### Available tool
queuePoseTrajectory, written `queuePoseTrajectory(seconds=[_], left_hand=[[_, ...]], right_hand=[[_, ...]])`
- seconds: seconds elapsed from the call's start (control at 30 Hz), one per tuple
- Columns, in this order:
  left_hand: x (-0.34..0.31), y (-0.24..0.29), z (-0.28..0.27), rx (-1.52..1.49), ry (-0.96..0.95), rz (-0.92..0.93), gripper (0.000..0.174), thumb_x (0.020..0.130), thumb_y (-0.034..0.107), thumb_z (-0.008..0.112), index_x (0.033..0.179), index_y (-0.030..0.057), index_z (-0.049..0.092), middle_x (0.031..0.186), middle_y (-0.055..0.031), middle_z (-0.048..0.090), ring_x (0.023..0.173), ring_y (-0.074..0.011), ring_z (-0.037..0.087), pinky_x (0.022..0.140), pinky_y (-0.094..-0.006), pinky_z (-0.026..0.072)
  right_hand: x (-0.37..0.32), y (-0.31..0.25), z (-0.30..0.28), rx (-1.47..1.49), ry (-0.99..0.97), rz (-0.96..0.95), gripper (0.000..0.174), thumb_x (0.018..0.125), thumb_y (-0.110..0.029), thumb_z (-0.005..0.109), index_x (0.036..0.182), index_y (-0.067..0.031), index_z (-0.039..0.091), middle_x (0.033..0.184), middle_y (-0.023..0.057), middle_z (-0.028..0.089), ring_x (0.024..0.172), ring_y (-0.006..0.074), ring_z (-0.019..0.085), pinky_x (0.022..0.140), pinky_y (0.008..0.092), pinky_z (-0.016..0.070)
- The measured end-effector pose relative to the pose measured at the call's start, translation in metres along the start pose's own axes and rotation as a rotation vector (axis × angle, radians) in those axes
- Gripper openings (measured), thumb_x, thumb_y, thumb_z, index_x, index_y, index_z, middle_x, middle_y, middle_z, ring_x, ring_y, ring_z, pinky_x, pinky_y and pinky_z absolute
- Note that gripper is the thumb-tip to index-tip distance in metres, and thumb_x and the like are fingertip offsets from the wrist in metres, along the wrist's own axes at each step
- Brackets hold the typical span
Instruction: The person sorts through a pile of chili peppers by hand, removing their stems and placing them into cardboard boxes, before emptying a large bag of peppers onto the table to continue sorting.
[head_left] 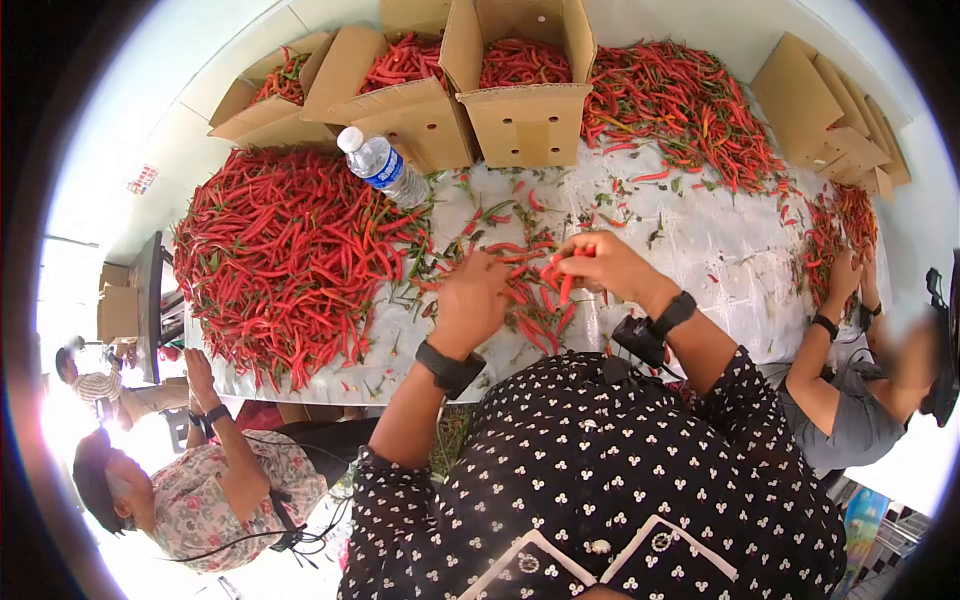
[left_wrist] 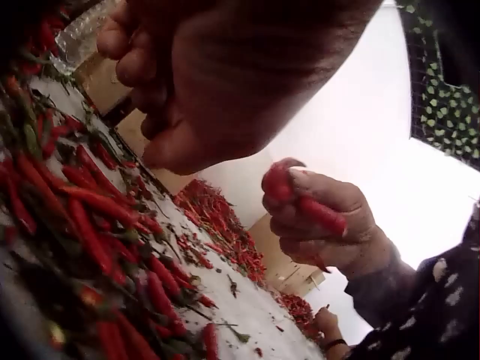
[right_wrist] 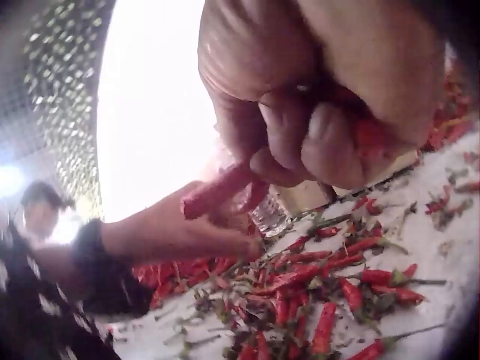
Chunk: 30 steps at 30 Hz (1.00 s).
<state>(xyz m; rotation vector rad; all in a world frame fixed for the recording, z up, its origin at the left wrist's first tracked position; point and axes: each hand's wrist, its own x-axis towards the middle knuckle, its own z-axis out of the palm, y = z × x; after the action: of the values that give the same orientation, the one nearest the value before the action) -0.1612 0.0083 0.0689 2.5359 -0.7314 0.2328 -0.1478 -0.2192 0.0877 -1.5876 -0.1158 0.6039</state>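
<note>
Red chillies [head_left: 536,318] lie loose on the white table cover in front of the person. The right hand [head_left: 606,268] grips several red chillies, which stick out below its curled fingers; the left wrist view shows these held chillies [left_wrist: 322,216] too. Just left of it, the left hand [head_left: 470,300] hovers low over the scattered chillies, its fingers bent in the left wrist view [left_wrist: 217,90]. No chilli shows in the left hand; its fingertips are partly hidden. In the right wrist view, chilli ends poke out beneath the right hand [right_wrist: 322,97].
A large chilli heap [head_left: 290,260] lies left, another [head_left: 680,110] at the back right. Cardboard boxes [head_left: 525,125] of chillies line the back, with a water bottle [head_left: 385,168] before them. Folded cardboard [head_left: 820,110] stands right. One person [head_left: 835,400] works at the right; another [head_left: 220,480] is left.
</note>
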Motion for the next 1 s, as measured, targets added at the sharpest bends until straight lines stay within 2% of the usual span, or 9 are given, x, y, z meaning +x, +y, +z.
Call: queuePoseTrajectory(seconds=[0.07, 0.13, 0.27, 0.43, 0.57, 0.67, 0.73, 0.9, 1.0], left_hand=[[-0.014, 0.001, 0.008, -0.060, -0.104, 0.121, 0.013, 0.065, 0.007, 0.057, 0.078, 0.0068, 0.058, 0.085, -0.0090, 0.052, 0.078, -0.0284, 0.056, 0.061, -0.0383, 0.0466], [-0.027, 0.006, 0.012, -0.072, -0.320, 0.264, 0.015, 0.064, 0.009, 0.058, 0.079, 0.0070, 0.057, 0.084, -0.0087, 0.051, 0.082, -0.0260, 0.055, 0.062, -0.0367, 0.0471], [-0.035, 0.002, 0.033, -0.020, -0.338, 0.302, 0.016, 0.064, 0.011, 0.059, 0.079, 0.0074, 0.056, 0.083, -0.0084, 0.051, 0.078, -0.0260, 0.057, 0.061, -0.0375, 0.0477], [-0.025, -0.002, 0.038, -0.105, -0.183, 0.120, 0.012, 0.075, 0.011, 0.057, 0.083, 0.0036, 0.052, 0.081, -0.0121, 0.057, 0.069, -0.0320, 0.058, 0.056, -0.0382, 0.0467], [-0.015, -0.005, 0.031, -0.299, -0.129, -0.059, 0.013, 0.080, 0.011, 0.055, 0.087, 0.0010, 0.052, 0.080, -0.0129, 0.060, 0.062, -0.0277, 0.059, 0.054, -0.0343, 0.0465], [-0.010, -0.003, 0.026, -0.547, -0.198, -0.218, 0.014, 0.084, 0.011, 0.051, 0.093, 0.0000, 0.050, 0.080, -0.0113, 0.062, 0.057, -0.0182, 0.058, 0.054, -0.0294, 0.0459], [-0.004, 0.008, 0.019, -1.015, -0.381, -0.463, 0.017, 0.087, 0.011, 0.047, 0.100, 0.0000, 0.047, 0.079, -0.0079, 0.061, 0.057, -0.0104, 0.055, 0.053, -0.0257, 0.0448], [0.002, -0.006, 0.025, -1.085, -0.364, -0.552, 0.020, 0.088, 0.009, 0.045, 0.106, -0.0007, 0.046, 0.082, -0.0069, 0.061, 0.061, -0.0091, 0.056, 0.055, -0.0226, 0.0454], [-0.002, -0.015, 0.026, -1.288, -0.268, -0.646, 0.022, 0.088, 0.008, 0.045, 0.108, 0.0001, 0.046, 0.084, -0.0066, 0.060, 0.064, -0.0089, 0.057, 0.057, -0.0221, 0.0465]], right_hand=[[-0.003, 0.000, -0.007, 0.373, -0.036, 0.136, 0.016, 0.084, -0.008, 0.054, 0.098, 0.0000, 0.055, 0.067, 0.0020, 0.055, 0.043, 0.0028, 0.033, 0.039, 0.0188, 0.0263], [-0.004, 0.010, -0.010, 0.473, -0.059, 0.152, 0.014, 0.084, -0.008, 0.054, 0.096, -0.0007, 0.055, 0.067, 0.0013, 0.054, 0.043, 0.0030, 0.034, 0.039, 0.0185, 0.0259], [-0.005, 0.031, -0.010, 0.681, -0.053, 0.188, 0.010, 0.085, -0.011, 0.053, 0.091, -0.0033, 0.057, 0.069, 0.0012, 0.054, 0.045, 0.0040, 0.035, 0.040, 0.0178, 0.0245], [-0.010, 0.045, -0.013, 0.816, -0.124, 0.136, 0.018, 0.086, -0.016, 0.048, 0.090, -0.0003, 0.056, 0.075, 0.0059, 0.056, 0.051, 0.0092, 0.042, 0.040, 0.0194, 0.0286], [-0.016, 0.041, -0.012, 0.877, -0.143, 0.110, 0.022, 0.085, -0.015, 0.045, 0.094, 0.0026, 0.054, 0.080, 0.0097, 0.057, 0.058, 0.0141, 0.050, 0.041, 0.0205, 0.0341], [-0.015, 0.048, -0.012, 0.799, -0.201, 0.035, 0.022, 0.083, -0.013, 0.046, 0.095, 0.0030, 0.053, 0.081, 0.0108, 0.057, 0.064, 0.0148, 0.053, 0.042, 0.0202, 0.0364], [-0.013, 0.048, -0.009, 0.777, -0.206, 0.037, 0.021, 0.082, -0.012, 0.047, 0.097, 0.0028, 0.053, 0.082, 0.0105, 0.057, 0.063, 0.0141, 0.053, 0.042, 0.0200, 0.0370], [-0.010, 0.037, -0.011, 0.715, -0.102, 0.038, 0.020, 0.079, -0.011, 0.055, 0.094, 0.0021, 0.055, 0.077, 0.0073, 0.058, 0.058, 0.0116, 0.052, 0.042, 0.0198, 0.0364], [-0.013, 0.039, -0.019, 0.105, 0.085, 0.202, 0.019, 0.074, -0.019, 0.065, 0.080, -0.0019, 0.062, 0.061, 0.0028, 0.056, 0.057, 0.0118, 0.053, 0.048, 0.0231, 0.0391]])
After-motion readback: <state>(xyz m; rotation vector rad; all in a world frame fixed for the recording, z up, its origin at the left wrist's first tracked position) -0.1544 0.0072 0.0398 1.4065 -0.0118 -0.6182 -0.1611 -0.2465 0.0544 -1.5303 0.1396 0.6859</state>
